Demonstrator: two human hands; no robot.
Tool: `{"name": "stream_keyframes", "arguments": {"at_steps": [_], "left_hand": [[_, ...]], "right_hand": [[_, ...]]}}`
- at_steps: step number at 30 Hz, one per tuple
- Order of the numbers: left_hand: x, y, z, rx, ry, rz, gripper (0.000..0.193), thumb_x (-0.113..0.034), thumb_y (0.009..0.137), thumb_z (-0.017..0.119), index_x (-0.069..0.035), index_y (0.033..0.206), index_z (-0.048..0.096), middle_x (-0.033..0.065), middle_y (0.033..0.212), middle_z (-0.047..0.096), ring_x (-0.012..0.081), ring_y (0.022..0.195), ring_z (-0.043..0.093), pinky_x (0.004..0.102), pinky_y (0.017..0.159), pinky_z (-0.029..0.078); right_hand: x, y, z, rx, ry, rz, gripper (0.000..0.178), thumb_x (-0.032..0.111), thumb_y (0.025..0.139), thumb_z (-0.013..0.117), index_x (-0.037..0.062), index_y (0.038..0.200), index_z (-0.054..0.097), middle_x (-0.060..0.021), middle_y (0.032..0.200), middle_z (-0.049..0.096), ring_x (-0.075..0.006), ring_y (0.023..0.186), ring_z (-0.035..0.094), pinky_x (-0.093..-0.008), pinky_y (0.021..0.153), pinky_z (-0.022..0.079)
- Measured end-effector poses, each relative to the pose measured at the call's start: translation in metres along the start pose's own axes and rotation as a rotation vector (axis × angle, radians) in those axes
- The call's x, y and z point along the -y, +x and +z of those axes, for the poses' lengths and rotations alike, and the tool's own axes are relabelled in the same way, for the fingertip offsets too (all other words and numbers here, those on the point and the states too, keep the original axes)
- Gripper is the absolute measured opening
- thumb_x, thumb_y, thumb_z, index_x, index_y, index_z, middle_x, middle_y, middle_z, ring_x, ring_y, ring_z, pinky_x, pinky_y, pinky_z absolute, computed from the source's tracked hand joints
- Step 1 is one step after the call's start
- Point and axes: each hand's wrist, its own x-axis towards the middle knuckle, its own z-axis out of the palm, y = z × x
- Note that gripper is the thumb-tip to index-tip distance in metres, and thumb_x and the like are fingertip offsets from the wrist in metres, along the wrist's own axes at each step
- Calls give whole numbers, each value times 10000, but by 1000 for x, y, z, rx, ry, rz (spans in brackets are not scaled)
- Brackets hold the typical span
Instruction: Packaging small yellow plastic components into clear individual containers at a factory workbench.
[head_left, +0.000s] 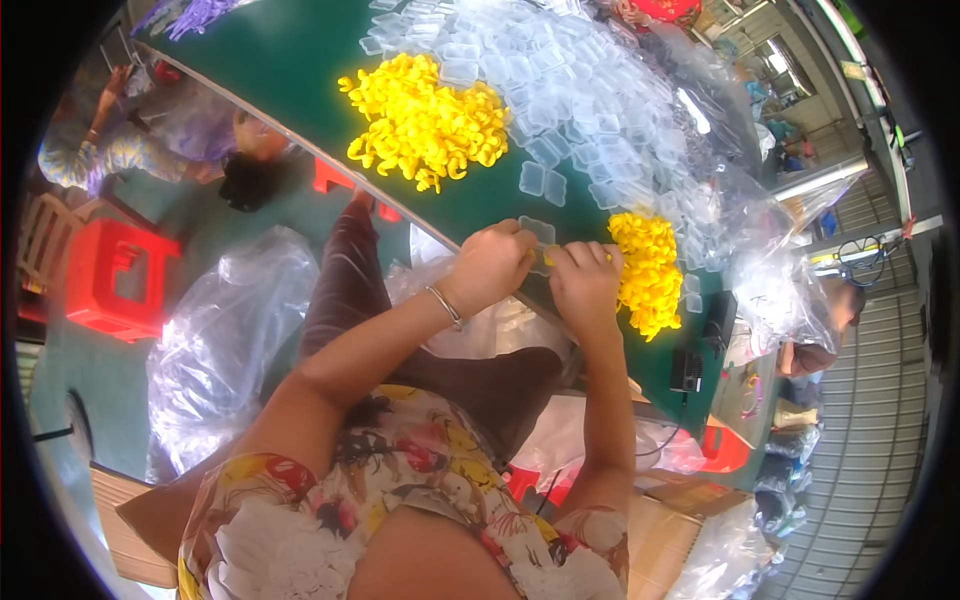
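Note:
Near the front edge of the green table, my left hand (488, 264) is closed with its fingertips on a small clear plastic case (538, 231). My right hand (586, 284) meets it from the other side, its fingers pinched at the case, and a bit of yellow shows at its fingertips. A pile of small curly yellow plastic pieces (648, 278) lies right beside my right hand. Beyond my hands is a larger yellow pile (425, 120). Many loose clear cases (575, 85) are heaped at the back, and a joined pair (542, 183) lies nearer me.
The green table (270, 50) runs diagonally across the view, with purple pieces (198, 14) at its far left. A small black device (687, 370) with a cord sits at the right. Clear plastic bags (235, 340) and a red stool (120, 280) stand left. Another person (130, 150) sits beyond.

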Motion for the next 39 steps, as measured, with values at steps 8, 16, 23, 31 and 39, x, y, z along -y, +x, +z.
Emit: {"name": "stream_keyframes", "arguments": {"at_steps": [8,16,23,31,39], "left_hand": [[-3,-8,1,-123,-1,69,329,-101,742,735,-14,1044,637,167,978,577,349,905,625,416,765,533],[1,-7,-2,36,80,59,367,-131,728,751,-20,1047,607,168,1058,540,345,1013,605,414,840,539],[3,-9,-2,6,60,102,425,-89,705,759,-11,1096,610,162,1037,549,353,958,613,411,827,524],[4,-9,-1,-19,42,118,419,-92,705,755,-13,1090,612,160,1025,550,353,940,616,410,817,527],[9,-10,-1,-27,30,124,402,-95,715,754,-11,1083,614,159,1012,547,352,934,613,407,812,526]], "right_hand": [[13,4,5,2,24,-79,114,60,762,602,108,860,636,-40,850,596,-223,853,591,-445,907,382],[-18,-4,15,-20,508,299,167,-44,801,629,36,945,653,-126,859,650,-295,733,633,-365,636,509],[5,-3,15,-32,558,352,120,50,801,713,38,901,648,-115,794,639,-261,644,632,-353,580,496],[15,-15,22,31,453,485,102,51,810,693,39,910,674,-130,790,643,-243,660,637,-338,616,506],[27,-3,13,-37,208,114,237,-2,752,646,66,979,665,-121,881,593,-323,816,604,-427,706,485]]}}
